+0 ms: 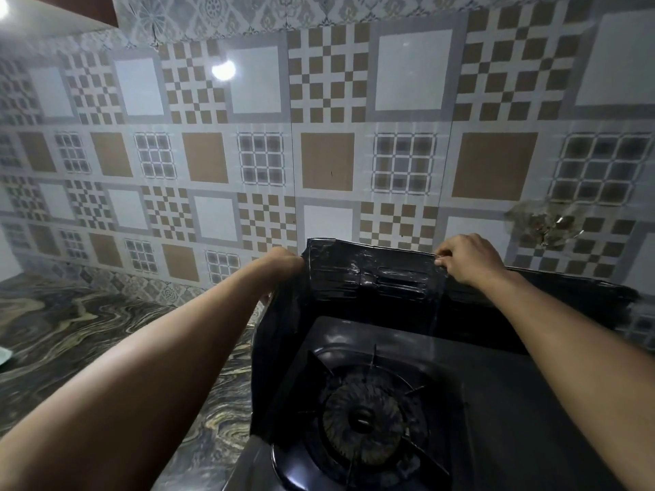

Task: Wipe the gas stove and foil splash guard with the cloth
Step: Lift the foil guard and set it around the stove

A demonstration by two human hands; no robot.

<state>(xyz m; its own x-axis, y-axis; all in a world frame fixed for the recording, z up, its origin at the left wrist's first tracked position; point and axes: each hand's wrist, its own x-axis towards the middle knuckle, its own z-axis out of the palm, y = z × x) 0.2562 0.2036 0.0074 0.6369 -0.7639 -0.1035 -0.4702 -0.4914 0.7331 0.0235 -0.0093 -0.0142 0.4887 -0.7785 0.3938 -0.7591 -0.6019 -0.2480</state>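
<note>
Head view. One dark, crinkled foil splash guard [368,278] stands upright around the back and left side of one black gas stove [496,402], which fills the frame from 4 to 6 o'clock. The guard forms an open-topped enclosure; inside it sits only the stove top, with one round burner [363,418] under a black wire pot support [411,388].

Right hand [468,258], near 3 o'clock of centre: fingers curled narrow, pinching the guard's top edge. Left hand [283,260]: at the guard's rear left corner, fingers hidden behind the foil; grip cannot be told.

Two bare forearms are in view. No cloth can be made out. One marbled dark stone counter [88,341] lies at 8 o'clock. One patterned brown, grey and white tiled wall [319,118] runs from 9 through 12 to 3. One grimy smear [542,225] on the tiles at 3 o'clock.
</note>
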